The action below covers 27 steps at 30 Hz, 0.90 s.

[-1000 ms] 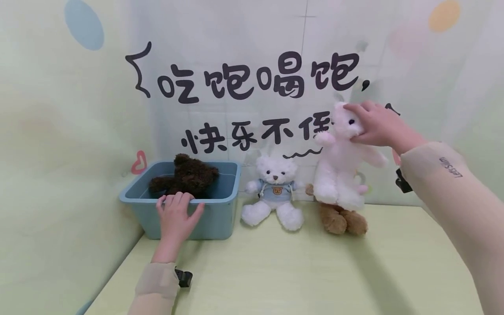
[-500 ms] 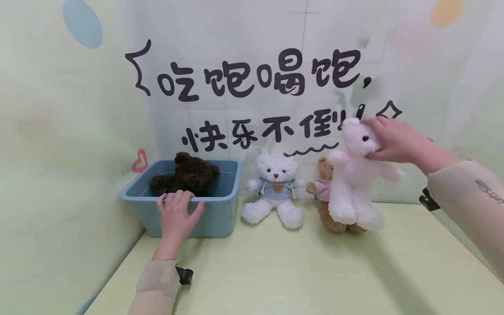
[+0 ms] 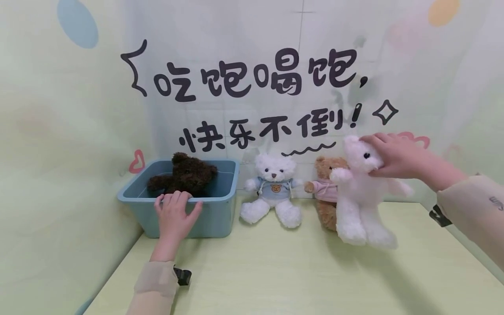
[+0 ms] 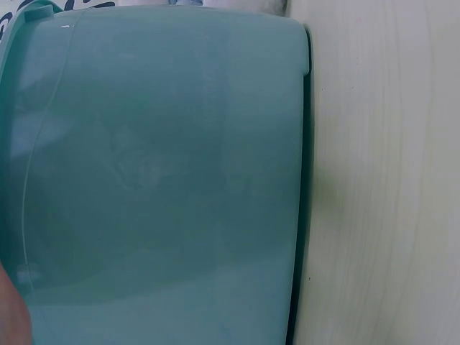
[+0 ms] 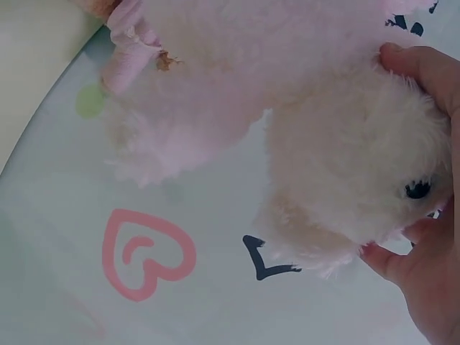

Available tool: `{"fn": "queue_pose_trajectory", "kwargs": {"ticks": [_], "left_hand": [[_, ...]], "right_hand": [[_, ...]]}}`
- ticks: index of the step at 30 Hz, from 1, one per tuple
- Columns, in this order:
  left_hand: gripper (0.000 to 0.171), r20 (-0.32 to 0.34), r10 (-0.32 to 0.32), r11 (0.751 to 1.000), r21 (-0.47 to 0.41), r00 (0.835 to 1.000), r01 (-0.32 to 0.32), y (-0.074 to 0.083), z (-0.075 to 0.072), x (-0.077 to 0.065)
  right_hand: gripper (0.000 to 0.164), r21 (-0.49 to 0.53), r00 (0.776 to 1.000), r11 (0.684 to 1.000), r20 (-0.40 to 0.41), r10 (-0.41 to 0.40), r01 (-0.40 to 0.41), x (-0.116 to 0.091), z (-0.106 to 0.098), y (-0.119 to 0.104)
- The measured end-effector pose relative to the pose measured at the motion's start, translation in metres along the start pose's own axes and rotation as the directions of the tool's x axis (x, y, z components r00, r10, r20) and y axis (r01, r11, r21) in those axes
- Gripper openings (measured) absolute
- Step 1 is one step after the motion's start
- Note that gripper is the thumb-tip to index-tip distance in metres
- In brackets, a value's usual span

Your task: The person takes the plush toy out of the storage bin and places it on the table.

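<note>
The left hand (image 3: 178, 215) hooked over the tub (image 3: 214, 220); the right (image 3: 398, 156) gripped the pale bear (image 3: 361, 199) by its head near the back right corner of the worktop (image 3: 275, 267). A leftward swing could have toppled the tan bear (image 3: 327, 214), perhaps touching it.

Dark brown bear (image 3: 193, 175), 1; blue-topped white bear (image 3: 275, 189), 1; pink-topped light brown bear (image 3: 326, 191), 1; pale pink-white plush (image 3: 360, 205), 1. Plush toys total 4. Blue bin (image 3: 214, 218): 1. Counter (image 3: 275, 271): 1. Left hand (image 3: 175, 218), 1; right hand (image 3: 399, 155), 1; hands total 2. Black wrist devices (image 3: 183, 276) (image 3: 440, 216): 2. Wall lettering (image 3: 289, 70): 2 rows, 4 characters each.
</note>
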<state>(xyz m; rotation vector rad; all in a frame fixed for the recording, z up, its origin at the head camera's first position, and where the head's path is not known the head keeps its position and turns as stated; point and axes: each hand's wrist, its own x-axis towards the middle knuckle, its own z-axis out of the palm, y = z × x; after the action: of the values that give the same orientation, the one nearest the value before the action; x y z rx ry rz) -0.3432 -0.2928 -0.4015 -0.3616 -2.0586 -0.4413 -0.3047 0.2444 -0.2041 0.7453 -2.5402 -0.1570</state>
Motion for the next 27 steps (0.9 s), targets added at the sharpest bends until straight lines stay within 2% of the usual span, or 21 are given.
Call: {"fn": "queue_pose_trajectory", "kwargs": {"ticks": [10, 27], "left_hand": [[0.036, 0.007, 0.000, 1.000, 0.006, 1.000, 0.000, -0.001, -0.002, 0.002], [0.035, 0.005, -0.001, 1.000, 0.000, 1.000, 0.001, -0.001, 0.001, 0.000]], "right_hand": [[0.079, 0.035, 0.999, 0.999, 0.048, -0.008, 0.006, -0.010, 0.018, -0.007], [0.079, 0.020, 0.991, 0.995, 0.088, -0.100, 0.098, -0.027, 0.054, -0.018]]}}
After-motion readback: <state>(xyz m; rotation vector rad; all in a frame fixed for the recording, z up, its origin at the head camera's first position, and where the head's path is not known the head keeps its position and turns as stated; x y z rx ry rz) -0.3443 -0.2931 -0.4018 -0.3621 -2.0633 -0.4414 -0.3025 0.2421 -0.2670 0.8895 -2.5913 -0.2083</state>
